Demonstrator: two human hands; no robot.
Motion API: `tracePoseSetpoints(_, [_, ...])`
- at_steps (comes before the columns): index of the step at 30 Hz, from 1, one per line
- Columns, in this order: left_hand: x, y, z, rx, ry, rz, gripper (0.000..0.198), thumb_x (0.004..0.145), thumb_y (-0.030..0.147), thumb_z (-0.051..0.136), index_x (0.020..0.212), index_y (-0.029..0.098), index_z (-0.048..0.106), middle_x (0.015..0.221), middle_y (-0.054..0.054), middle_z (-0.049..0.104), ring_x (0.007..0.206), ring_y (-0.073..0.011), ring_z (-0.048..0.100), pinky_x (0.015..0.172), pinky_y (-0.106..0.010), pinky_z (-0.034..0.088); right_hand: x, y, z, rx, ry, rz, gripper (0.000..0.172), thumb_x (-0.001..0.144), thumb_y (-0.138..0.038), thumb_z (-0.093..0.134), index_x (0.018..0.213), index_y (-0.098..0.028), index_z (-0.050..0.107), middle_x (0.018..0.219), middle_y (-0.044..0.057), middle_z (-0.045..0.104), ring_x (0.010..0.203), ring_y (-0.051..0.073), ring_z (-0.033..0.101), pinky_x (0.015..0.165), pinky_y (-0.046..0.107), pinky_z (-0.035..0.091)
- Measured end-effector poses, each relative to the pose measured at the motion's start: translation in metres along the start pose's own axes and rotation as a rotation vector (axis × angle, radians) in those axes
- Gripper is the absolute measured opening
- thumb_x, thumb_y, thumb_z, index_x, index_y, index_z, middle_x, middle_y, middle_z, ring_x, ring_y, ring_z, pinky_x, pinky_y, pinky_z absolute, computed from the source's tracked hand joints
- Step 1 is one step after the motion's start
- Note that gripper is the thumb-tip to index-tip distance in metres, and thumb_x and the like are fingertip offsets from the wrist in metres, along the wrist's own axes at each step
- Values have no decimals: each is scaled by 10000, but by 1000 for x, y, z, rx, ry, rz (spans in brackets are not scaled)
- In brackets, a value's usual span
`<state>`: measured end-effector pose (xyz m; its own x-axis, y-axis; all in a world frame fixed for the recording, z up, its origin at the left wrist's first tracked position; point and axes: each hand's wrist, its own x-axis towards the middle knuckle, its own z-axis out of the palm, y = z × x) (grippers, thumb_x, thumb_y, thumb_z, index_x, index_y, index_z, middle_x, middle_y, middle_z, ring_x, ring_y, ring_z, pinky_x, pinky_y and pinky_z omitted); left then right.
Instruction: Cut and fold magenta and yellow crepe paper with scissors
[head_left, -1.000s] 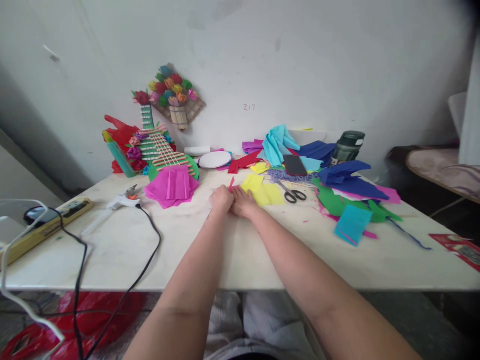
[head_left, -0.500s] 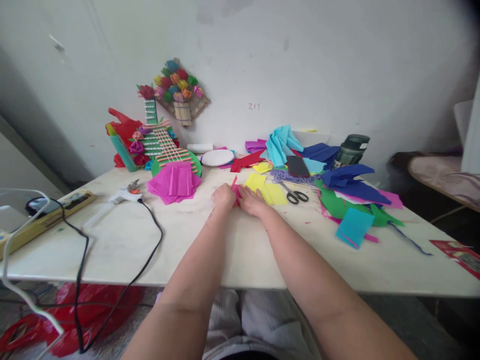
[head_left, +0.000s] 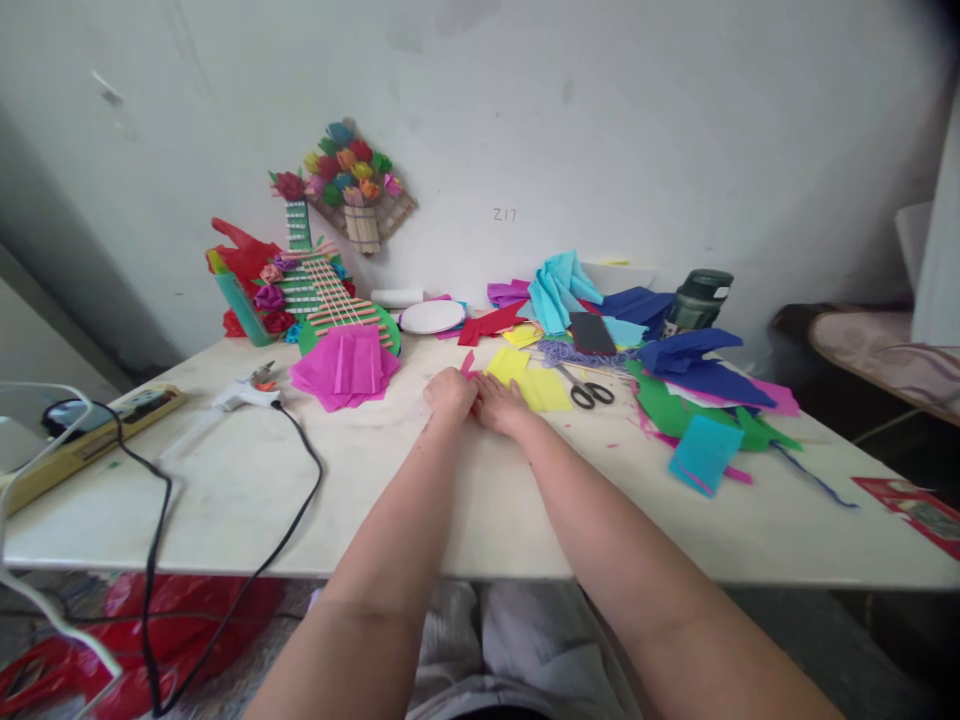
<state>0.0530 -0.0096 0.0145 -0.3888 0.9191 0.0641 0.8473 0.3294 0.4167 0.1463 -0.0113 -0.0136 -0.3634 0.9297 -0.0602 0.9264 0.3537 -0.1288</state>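
At the middle of the table, my left hand is closed, its knuckles up and fingers curled out of sight. My right hand touches it, fingers bent together and pressed down. Between them is a piece of pink paper; only a strip at the top shows, the rest is covered by both hands. Just behind my right hand lie yellow paper sheets. Black-handled scissors rest beside them, and a stack of magenta paper lies to the left.
A white glue gun with a black cord and a power strip are at left. Behind stand a guitar-shaped craft and a teal tube. At right are a phone, coloured papers and a dark bottle.
My hands have drawn closer together, and my right fingers have curled in. Less of the pink paper shows between them. The view has shifted slightly.
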Motion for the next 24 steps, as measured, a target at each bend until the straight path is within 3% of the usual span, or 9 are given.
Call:
tracePoseSetpoints(10, [2,-1,10,7,58,51,366,762,358,490,1052,138,530,1016,-162,617,959,-237,583,785,-319,422,-5,-2,-2,22,17,15,572,876,-351,109,1409,-142,110,1479,25,77,1348,176,37,1063,481,32])
tracePoseSetpoints(16, [4,0,9,48,4,55,324,761,340,503,1004,137,571,1017,-164,615,964,-228,581,780,-309,417,-5,-3,-2,36,28,30,576,870,-345,115,1408,-139,114,1479,10,66,1348,176,31,1065,478,29])
tracePoseSetpoints(24, [-2,0,10,72,65,142,255,780,285,464,993,187,563,999,-132,623,970,-238,573,773,-321,426,-4,-3,-1,13,17,32,578,869,-338,133,1409,-134,111,1479,18,65,1349,180,18,1064,479,16])
